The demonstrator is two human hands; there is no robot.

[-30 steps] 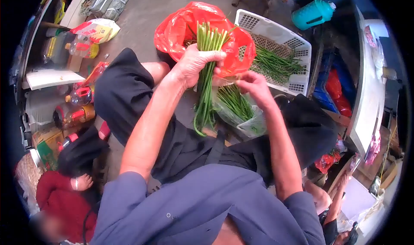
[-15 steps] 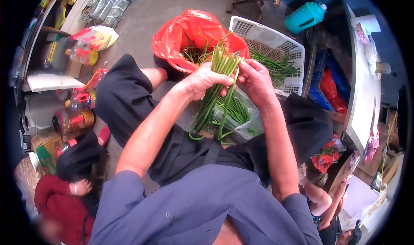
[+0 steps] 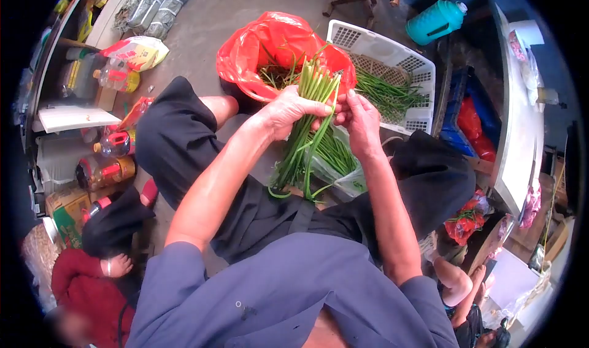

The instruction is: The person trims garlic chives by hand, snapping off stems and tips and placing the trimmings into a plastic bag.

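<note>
Here, the person's left hand is wrapped firmly around a thick bundle of long, slim green stems, its pale ends uppermost by the near rim of a glossy red plastic bag. The right hand sits just beside it, fingertips drawn together (whether they pinch a strand, I can't tell). Loose green stems lie toward the near edge of a white perforated plastic basket.
</note>
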